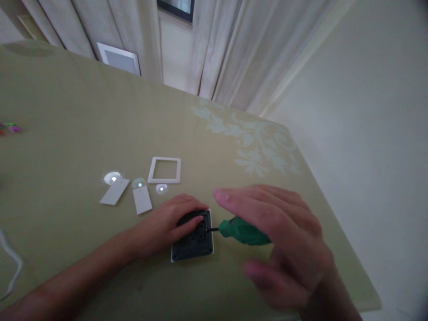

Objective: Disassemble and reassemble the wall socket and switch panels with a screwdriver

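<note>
My left hand [182, 220] presses a wall switch with a dark back [192, 245] and a white edge against the table, its fingers spread over the upper left part. In my right hand [290, 236] is a screwdriver [242, 231] with a green handle, held loosely. The fingers reach out above the handle and the thumb stands off below it; the handle's rear end is hidden by the hand. The screwdriver's thin metal shaft meets the switch's back near its right edge. Whether a screw sits under the tip is too small to tell.
A white square frame [150, 170] lies beyond the switch. Left of it are a white rectangular plate [142, 200] and another white plate [114, 192]. A white cable [15, 258] is at the left, and small colourful items [12, 128] lie farther back. The table's right edge borders a wall.
</note>
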### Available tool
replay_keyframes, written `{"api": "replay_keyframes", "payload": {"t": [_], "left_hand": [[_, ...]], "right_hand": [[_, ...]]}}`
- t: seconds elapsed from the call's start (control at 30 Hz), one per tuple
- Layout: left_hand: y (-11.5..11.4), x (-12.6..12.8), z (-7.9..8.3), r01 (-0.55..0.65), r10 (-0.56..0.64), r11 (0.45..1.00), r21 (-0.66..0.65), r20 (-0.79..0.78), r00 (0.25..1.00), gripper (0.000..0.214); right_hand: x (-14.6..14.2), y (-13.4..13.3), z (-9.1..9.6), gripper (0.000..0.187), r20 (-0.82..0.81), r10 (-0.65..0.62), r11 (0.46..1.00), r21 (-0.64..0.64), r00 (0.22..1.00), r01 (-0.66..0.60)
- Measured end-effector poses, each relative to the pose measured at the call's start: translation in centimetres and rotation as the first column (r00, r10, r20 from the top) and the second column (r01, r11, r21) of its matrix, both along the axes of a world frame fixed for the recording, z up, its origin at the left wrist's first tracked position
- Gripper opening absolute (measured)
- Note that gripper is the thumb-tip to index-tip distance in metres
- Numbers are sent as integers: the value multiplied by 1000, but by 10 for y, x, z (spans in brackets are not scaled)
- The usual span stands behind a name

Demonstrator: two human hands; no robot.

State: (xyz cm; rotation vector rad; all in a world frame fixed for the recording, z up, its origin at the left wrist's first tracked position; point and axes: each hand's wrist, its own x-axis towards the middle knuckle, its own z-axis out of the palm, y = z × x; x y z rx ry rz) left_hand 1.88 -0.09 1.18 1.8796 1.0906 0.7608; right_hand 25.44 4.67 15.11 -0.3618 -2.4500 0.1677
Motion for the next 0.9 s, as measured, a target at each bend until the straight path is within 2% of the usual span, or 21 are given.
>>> {"api": "replay_keyframes", "payload": {"t": [0.07, 0.1, 0.17, 0.2, 0.23, 0.33, 0.37, 0.47, 0.5, 0.53, 0.63, 0.67, 0.77, 0.8, 0.83, 0.9], "left_hand": [[0, 0, 0, -7, 7, 1000, 0, 8, 1000, 29], [1, 1, 0, 0, 0, 1000, -8, 4, 1000, 29], [1, 1, 1, 13, -13, 1000, -22, -9, 1000, 27], [2, 1, 1, 15, -15, 1000, -24, -15, 1000, 27], [2, 1, 0, 14, -14, 1000, -23, -19, 1000, 28], [2, 0, -1, 12, -13, 1000, -14, -27, 1000, 30], [2, 0, -1, 14, -14, 1000, -13, -30, 999, 30], [2, 0, -1, 21, -21, 1000, -17, -31, 999, 30], [1, 0, 0, 21, -22, 1000, -16, -27, 999, 29], [1, 0, 0, 18, -18, 1000, -10, -22, 1000, 29], [1, 1, 2, 0, 0, 1000, 6, -10, 1000, 29], [1, 1, 3, -1, 1, 1000, 7, -9, 1000, 29], [1, 1, 4, 13, -14, 1000, -16, -14, 1000, 28], [1, 1, 4, 13, -14, 1000, -17, -11, 1000, 28], [1, 1, 4, 9, -9, 1000, -14, -8, 1000, 28], [1, 1, 3, -7, 7, 1000, -6, -5, 1000, 29]], "right_hand": [[0, 1, 1, 42, 31, 59, 995, -88, 998, -56], [1, 2, 1, 37, 30, 45, 998, -55, 999, -43], [2, 2, 2, 22, -5, -72, 995, 62, 997, 72], [2, 2, 2, 22, -6, -111, 991, 75, 994, 111], [3, 2, 2, 28, 9, -109, 993, 49, 994, 108], [3, 4, 1, 45, 72, 32, 987, -157, 997, -20], [3, 5, 0, 45, 61, 31, 989, -148, 998, -22], [3, 6, -2, 28, -46, -109, 986, 121, 993, 114], [3, 6, -2, 28, -57, -126, 977, 164, 990, 133], [3, 6, -2, 32, -42, -107, 981, 156, 993, 112], [4, 8, -1, 46, 42, 44, 999, -32, 998, -43], [4, 8, 0, 45, 42, 52, 998, -29, 998, -50], [5, 8, 2, 27, -5, -24, 985, 170, 1000, 24], [6, 8, 2, 29, 7, -36, 981, 191, 999, 34], [5, 7, 3, 34, 34, -35, 986, 165, 999, 28], [5, 7, 4, 44, 86, 34, 999, 31, 996, -37]]}}
